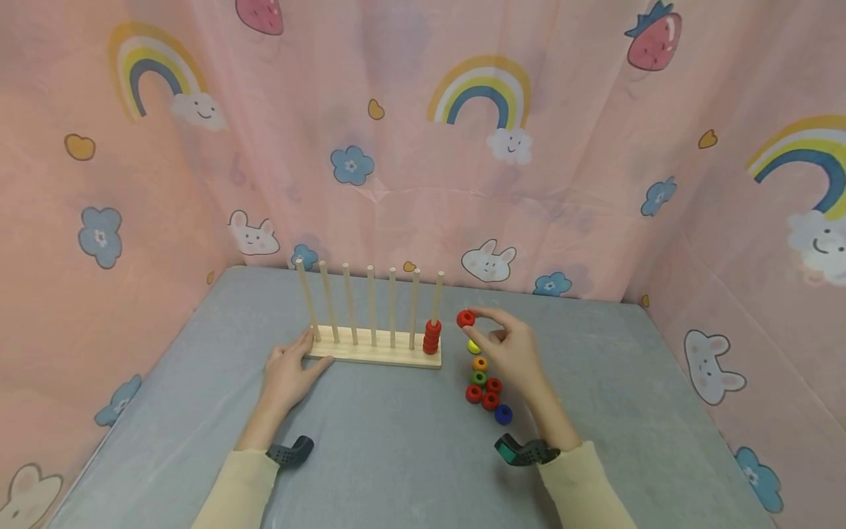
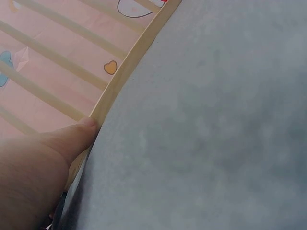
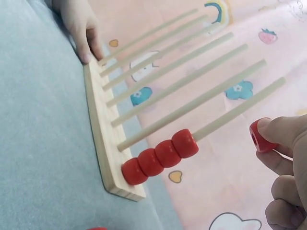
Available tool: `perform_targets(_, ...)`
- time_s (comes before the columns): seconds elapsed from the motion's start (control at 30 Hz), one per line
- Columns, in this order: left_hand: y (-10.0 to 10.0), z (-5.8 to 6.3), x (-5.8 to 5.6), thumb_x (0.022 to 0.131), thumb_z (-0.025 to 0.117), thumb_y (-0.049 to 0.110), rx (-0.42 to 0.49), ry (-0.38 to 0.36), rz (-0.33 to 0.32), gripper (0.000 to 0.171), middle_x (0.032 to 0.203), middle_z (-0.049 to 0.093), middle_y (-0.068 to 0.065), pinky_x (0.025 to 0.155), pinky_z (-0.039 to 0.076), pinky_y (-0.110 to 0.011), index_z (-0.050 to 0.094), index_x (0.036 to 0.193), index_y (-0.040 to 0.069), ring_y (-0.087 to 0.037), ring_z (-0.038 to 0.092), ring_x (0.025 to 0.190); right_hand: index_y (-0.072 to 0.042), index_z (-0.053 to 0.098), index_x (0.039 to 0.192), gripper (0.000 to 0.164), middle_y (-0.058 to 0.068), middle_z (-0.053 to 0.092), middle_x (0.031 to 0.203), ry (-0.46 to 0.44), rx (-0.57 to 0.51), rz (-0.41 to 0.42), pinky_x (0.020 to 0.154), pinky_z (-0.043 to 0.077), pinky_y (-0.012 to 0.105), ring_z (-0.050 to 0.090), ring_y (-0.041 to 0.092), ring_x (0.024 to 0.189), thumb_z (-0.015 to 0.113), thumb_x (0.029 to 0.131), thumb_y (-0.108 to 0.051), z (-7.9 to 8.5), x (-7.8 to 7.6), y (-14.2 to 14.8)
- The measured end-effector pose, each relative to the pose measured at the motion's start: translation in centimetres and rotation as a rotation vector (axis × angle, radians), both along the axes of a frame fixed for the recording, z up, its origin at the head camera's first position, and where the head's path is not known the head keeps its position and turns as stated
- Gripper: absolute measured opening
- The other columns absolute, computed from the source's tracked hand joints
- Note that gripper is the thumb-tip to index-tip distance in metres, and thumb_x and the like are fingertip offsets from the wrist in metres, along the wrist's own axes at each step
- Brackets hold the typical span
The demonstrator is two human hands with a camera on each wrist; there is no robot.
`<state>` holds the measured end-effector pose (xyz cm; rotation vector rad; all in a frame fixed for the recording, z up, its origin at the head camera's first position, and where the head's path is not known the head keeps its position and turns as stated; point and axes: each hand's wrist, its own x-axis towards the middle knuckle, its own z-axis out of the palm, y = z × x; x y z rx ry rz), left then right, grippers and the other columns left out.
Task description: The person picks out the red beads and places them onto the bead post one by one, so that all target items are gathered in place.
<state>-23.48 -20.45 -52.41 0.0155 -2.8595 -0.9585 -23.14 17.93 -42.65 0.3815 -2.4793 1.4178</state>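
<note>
Red bead [image 1: 465,319] pinched between the tips of the right hand's [image 1: 512,353] fingers and thumb, up off the table [image 1: 396,455]. Fingers parted only by the bead's width, the spare ones curled in toward the palm.

Just to the left of these fingers, end peg [image 1: 438,294] of the wooden rack [image 1: 377,355]: long axis upright, tip higher than the bead in the head view, upper part bare above four stacked red beads [image 1: 431,338]. Key relation: short sideways offset from bead to peg tip, hole seemingly close to the peg's line; exact tilt and depth gap hard to tell. Right hand much nearer to that peg.

Left hand [image 1: 288,375] at the opposite end of the rack, gripping with thumb on the front edge and fingers round the end.

From the right fingers toward the body, loose on the table: yellow bead [image 1: 474,347], orange bead [image 1: 479,364], green bead [image 1: 479,378], three loose red beads [image 1: 490,400], and farthest, blue bead [image 1: 504,414].
</note>
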Motion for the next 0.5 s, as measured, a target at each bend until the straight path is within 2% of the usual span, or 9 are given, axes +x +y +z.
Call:
perform_targets(0.2, 0.0, 0.0, 0.0, 0.102, 0.072, 0.04, 0.001, -0.009, 0.003, 0.078, 0.168, 0.039, -0.017, 0.106, 0.035, -0.059, 0.04, 0.162, 0.002, -0.044, 0.048, 0.127, -0.009, 0.074, 0.131, 0.035, 0.014, 0.069, 0.112, 0.035, 0.015, 0.006, 0.044, 0.027, 0.023, 0.028, 0.007, 0.043, 0.08, 0.097, -0.017, 0.4, -0.3, -0.7)
perform_targets(0.5, -0.1, 0.1, 0.0, 0.102, 0.072, 0.041, -0.004, -0.008, -0.004, 0.078, 0.168, 0.039, -0.016, 0.106, 0.035, -0.058, 0.04, 0.162, 0.002, -0.044, 0.048, 0.127, -0.007, 0.074, 0.131, 0.035, 0.012, 0.069, 0.11, 0.032, 0.002, 0.012, 0.044, 0.027, 0.022, 0.028, 0.006, 0.043, 0.08, 0.097, -0.015, 0.8, -0.6, -1.2)
